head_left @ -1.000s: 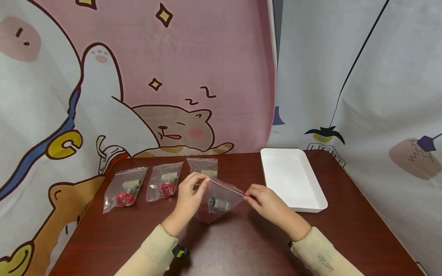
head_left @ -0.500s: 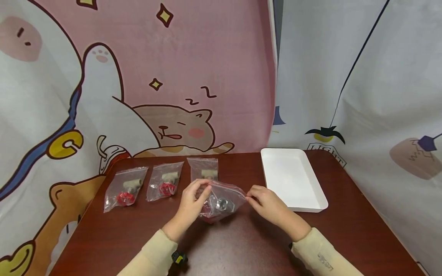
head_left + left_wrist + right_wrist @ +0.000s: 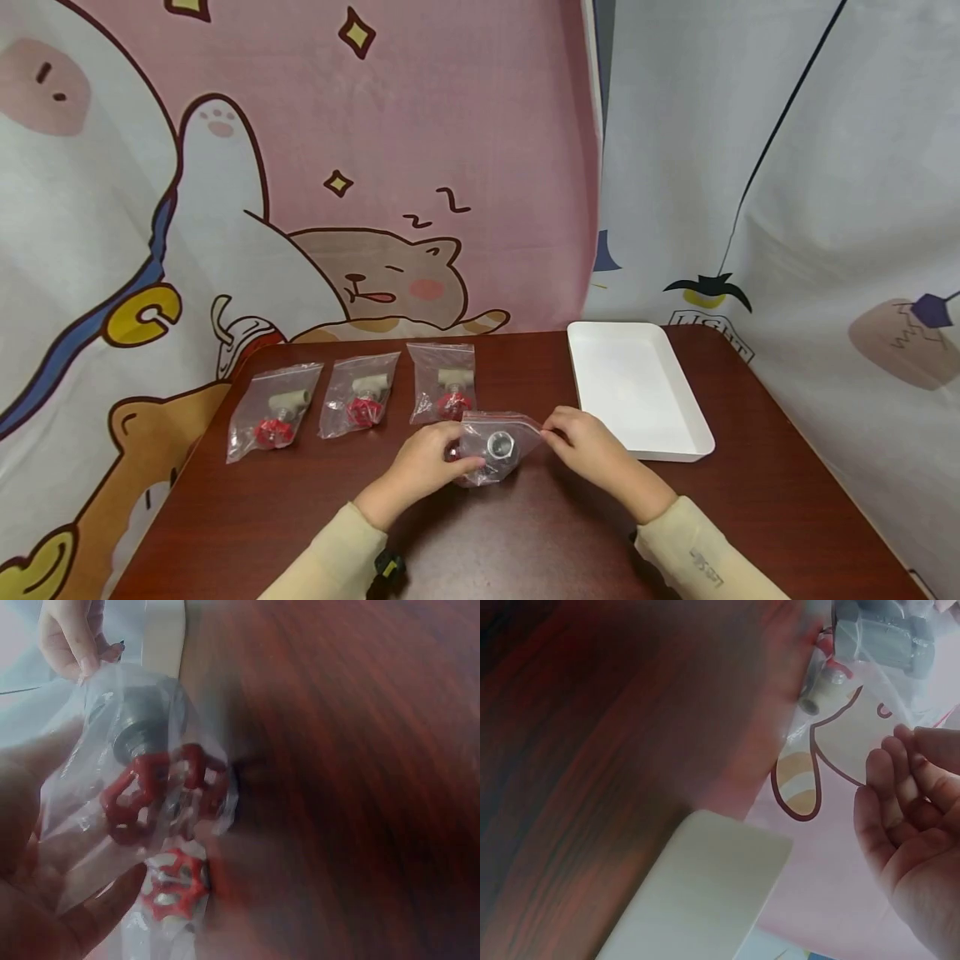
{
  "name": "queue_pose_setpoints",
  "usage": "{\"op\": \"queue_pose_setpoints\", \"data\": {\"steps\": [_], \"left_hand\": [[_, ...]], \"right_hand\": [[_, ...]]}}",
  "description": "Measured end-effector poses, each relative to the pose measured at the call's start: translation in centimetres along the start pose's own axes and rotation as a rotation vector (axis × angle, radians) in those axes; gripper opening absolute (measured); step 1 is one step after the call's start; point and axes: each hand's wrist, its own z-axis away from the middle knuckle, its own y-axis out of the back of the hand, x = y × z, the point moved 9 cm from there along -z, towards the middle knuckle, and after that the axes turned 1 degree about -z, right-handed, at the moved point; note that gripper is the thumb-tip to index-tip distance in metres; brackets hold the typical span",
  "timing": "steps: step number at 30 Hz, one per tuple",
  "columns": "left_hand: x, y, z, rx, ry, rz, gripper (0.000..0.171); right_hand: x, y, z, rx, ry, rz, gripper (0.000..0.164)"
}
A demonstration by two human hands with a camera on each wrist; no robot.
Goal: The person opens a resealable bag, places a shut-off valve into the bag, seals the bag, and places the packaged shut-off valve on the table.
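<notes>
A clear zip bag (image 3: 525, 431) hangs between the two hands in the head view, a little above the table. Inside it is a valve with a grey body (image 3: 881, 641) and a red handwheel (image 3: 131, 791). The valve's round grey opening (image 3: 500, 446) faces up towards the head camera. My left hand (image 3: 420, 462) grips the bag's left side, thumb in front, around the handwheel end. At the bag's upper right corner, my right hand (image 3: 588, 446) pinches the zip edge between thumb and fingers. The left hand hides part of the handwheel in the head view.
Three more zip bags, a left one (image 3: 258, 396), a middle one (image 3: 333, 400) and a right one (image 3: 425, 383), lie along the back left, each holding a red-wheeled valve. A white tray (image 3: 637, 392) stands right of the right hand. Printed cloth (image 3: 487, 150) hangs behind the table.
My left hand has gone from the bag's top edge down to its left side, and the bag has sunk. The valve inside has turned its opening upward. My right hand keeps its pinch.
</notes>
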Motion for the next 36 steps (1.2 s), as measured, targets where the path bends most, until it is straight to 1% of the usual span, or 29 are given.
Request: {"op": "queue_pose_setpoints", "data": {"steps": [2,4,5,7,11,13,16,17,19,22,25,27,30,32,34,36], "left_hand": [[0.3,0.2,0.0,0.036,-0.012,-0.014,0.025],[0.4,0.3,-0.1,0.072,-0.011,-0.027,0.019],[0.4,0.2,-0.1,0.079,-0.003,-0.024,0.016],[0.5,0.1,-0.3,0.083,0.008,-0.022,0.014],[0.8,-0.3,-0.7,0.072,0.018,-0.024,0.012],[0.9,-0.4,-0.9,0.075,0.02,-0.034,0.012],[0.9,-0.4,-1.1,0.086,0.025,-0.022,0.011],[0.8,-0.5,-1.2,0.09,0.028,-0.014,0.011],[0.6,-0.5,-1.3,0.1,0.034,0.017,0.011],[0.2,-0.5,-1.4,0.13,0.048,0.076,0.011],[-0.3,-0.5,-1.5,0.163,0.079,0.16,0.013],[-0.7,-0.4,-1.6,0.191,0.098,0.22,0.014],[-1.0,-0.3,-1.7,0.24,0.109,0.281,0.013],[-1.1,-0.3,-1.8,0.269,0.115,0.31,0.013],[-1.2,-0.5,-2.0,0.282,0.13,0.334,0.013],[-1.4,-1.0,-2.4,0.274,0.164,0.401,0.014]], "right_hand": [[0.4,-0.1,0.1,-0.002,-0.014,-0.004,0.005],[0.8,-0.1,0.3,-0.008,-0.027,-0.011,0.005],[1.0,-0.1,0.4,-0.012,-0.032,-0.011,0.005],[1.2,-0.2,0.6,-0.022,-0.035,-0.009,0.005],[1.7,-0.1,0.9,-0.044,-0.042,0.017,0.005],[2.0,-0.1,1.0,-0.055,-0.058,0.027,0.006],[2.4,0.4,1.2,-0.059,-0.09,0.026,0.004],[2.6,0.7,1.3,-0.054,-0.101,0.02,0.004],[3.0,1.7,1.5,-0.026,-0.122,0.01,0.009],[3.9,3.7,2.1,0.046,-0.152,0.008,0.018],[5.7,6.0,3.1,0.119,-0.201,0.043,0.024],[7.4,7.3,3.9,0.132,-0.271,0.064,0.028],[10.1,8.8,5.6,0.144,-0.394,0.1,0.032],[12.1,9.5,7.0,0.124,-0.502,0.115,0.037],[13.8,9.9,8.4,0.123,-0.588,0.133,0.043],[15.5,10.2,9.7,0.098,-0.671,0.145,0.049]]}}
